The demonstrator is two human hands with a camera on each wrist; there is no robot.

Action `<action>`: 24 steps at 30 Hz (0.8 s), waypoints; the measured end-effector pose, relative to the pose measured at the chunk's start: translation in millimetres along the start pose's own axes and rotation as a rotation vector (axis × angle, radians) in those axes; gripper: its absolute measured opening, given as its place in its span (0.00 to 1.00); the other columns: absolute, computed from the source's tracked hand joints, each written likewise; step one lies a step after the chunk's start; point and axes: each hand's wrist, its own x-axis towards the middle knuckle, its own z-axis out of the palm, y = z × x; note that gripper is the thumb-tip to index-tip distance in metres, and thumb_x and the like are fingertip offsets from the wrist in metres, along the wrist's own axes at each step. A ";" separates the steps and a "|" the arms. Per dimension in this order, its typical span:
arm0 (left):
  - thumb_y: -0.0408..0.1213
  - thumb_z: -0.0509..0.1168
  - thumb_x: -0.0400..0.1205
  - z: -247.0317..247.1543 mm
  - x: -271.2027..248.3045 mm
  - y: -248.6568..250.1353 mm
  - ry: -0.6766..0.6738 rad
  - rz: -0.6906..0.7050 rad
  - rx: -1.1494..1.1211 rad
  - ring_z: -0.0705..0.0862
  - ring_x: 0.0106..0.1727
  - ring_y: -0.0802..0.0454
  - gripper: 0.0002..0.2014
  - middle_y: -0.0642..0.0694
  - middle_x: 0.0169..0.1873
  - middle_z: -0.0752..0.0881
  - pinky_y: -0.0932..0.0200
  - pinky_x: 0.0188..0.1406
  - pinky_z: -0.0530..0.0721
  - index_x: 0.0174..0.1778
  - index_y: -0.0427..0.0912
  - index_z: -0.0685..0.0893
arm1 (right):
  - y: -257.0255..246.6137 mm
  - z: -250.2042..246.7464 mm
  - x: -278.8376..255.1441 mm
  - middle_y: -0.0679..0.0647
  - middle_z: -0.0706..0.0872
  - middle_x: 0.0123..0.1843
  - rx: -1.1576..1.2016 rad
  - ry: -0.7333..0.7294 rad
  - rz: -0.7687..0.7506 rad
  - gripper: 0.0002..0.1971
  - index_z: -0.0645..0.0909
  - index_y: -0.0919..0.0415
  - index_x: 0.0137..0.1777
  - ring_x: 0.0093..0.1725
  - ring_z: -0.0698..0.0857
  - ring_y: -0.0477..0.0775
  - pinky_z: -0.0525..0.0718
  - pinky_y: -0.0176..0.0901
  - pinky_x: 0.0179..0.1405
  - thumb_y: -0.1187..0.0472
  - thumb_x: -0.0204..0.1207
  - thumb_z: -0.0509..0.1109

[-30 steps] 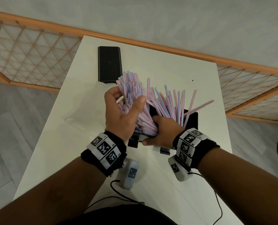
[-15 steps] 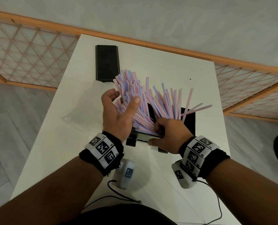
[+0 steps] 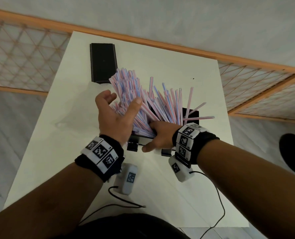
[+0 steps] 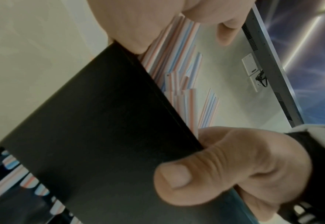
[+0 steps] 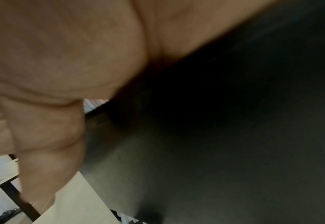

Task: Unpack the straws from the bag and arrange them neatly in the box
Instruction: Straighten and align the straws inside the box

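Table: we work at a white table [image 3: 160, 69], a black lid [image 3: 103, 62] near its far edge.
Straws: fanned from the black box [image 3: 192, 114] mid-table.
Left hand [image 3: 115, 118]: our fingers loosely spread around the straws [image 3: 131, 94].
Right hand [image 3: 160, 135]: our fingers curl over the box's near rim.

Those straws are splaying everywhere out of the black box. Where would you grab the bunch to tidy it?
Probably low down, where the straws converge at the box rim, wrapping around from the left side. Their tops fan apart, so gripping up there would catch only some.
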 end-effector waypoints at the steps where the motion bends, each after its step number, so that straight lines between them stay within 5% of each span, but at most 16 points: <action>1: 0.69 0.71 0.63 0.8 0.2 -0.5 -0.001 0.006 0.002 0.79 0.66 0.55 0.43 0.52 0.65 0.77 0.66 0.65 0.76 0.69 0.50 0.68 | -0.8 -1.3 0.0 0.53 0.78 0.75 0.009 -0.003 0.011 0.42 0.69 0.57 0.79 0.68 0.80 0.56 0.77 0.43 0.62 0.40 0.69 0.80; 3: 0.69 0.71 0.63 1.8 0.8 -1.2 -0.009 0.004 0.010 0.80 0.65 0.54 0.42 0.51 0.65 0.77 0.60 0.68 0.78 0.68 0.51 0.68 | -1.7 -3.3 3.5 0.53 0.81 0.69 0.023 -0.004 0.031 0.41 0.71 0.57 0.76 0.60 0.81 0.56 0.75 0.42 0.55 0.40 0.68 0.80; 5: 0.69 0.71 0.64 2.2 0.6 0.1 -0.023 0.004 0.008 0.80 0.62 0.60 0.42 0.50 0.66 0.76 0.67 0.65 0.78 0.68 0.50 0.68 | -3.4 -3.9 8.1 0.53 0.83 0.64 0.026 0.002 0.049 0.39 0.73 0.58 0.73 0.57 0.81 0.56 0.78 0.44 0.56 0.41 0.67 0.81; 8: 0.66 0.73 0.66 2.4 -0.1 1.8 -0.025 0.014 -0.015 0.80 0.54 0.76 0.40 0.50 0.65 0.77 0.79 0.53 0.76 0.68 0.49 0.68 | -5.6 -0.7 11.6 0.57 0.77 0.76 0.053 -0.022 0.028 0.42 0.67 0.59 0.79 0.71 0.78 0.60 0.77 0.53 0.71 0.45 0.69 0.81; 10: 0.66 0.74 0.65 2.1 -0.5 2.3 -0.005 0.015 -0.022 0.82 0.57 0.72 0.41 0.50 0.64 0.78 0.70 0.60 0.81 0.67 0.48 0.69 | -7.3 0.7 11.1 0.58 0.72 0.80 0.065 -0.031 0.009 0.44 0.62 0.60 0.82 0.77 0.74 0.60 0.74 0.53 0.75 0.47 0.72 0.80; 13: 0.63 0.77 0.68 1.8 -0.8 2.5 0.008 0.012 -0.060 0.86 0.61 0.54 0.42 0.45 0.64 0.82 0.49 0.66 0.86 0.69 0.43 0.70 | -6.8 -3.0 9.8 0.54 0.78 0.75 0.088 0.009 -0.054 0.44 0.68 0.56 0.79 0.73 0.78 0.58 0.77 0.53 0.72 0.42 0.67 0.82; 18: 0.61 0.79 0.67 -0.1 3.0 6.2 -0.046 -0.013 -0.022 0.89 0.57 0.60 0.41 0.53 0.58 0.88 0.48 0.63 0.89 0.69 0.42 0.74 | -3.3 -1.2 0.3 0.47 0.85 0.50 0.095 0.193 -0.140 0.33 0.78 0.53 0.61 0.51 0.85 0.53 0.83 0.45 0.52 0.36 0.62 0.83; 22: 0.52 0.85 0.66 -2.4 5.9 3.3 -0.053 -0.080 0.022 0.89 0.55 0.63 0.38 0.56 0.58 0.88 0.48 0.63 0.89 0.68 0.49 0.73 | 4.2 5.0 -13.0 0.48 0.81 0.53 0.032 0.281 -0.147 0.36 0.73 0.57 0.68 0.50 0.80 0.51 0.78 0.42 0.48 0.40 0.66 0.82; 24: 0.56 0.85 0.63 -3.6 5.6 2.5 -0.045 -0.088 0.040 0.89 0.59 0.59 0.41 0.53 0.62 0.86 0.47 0.63 0.89 0.68 0.53 0.72 | 9.4 5.6 -25.9 0.50 0.82 0.54 -0.003 0.380 -0.202 0.33 0.74 0.57 0.67 0.49 0.81 0.52 0.81 0.46 0.49 0.43 0.68 0.81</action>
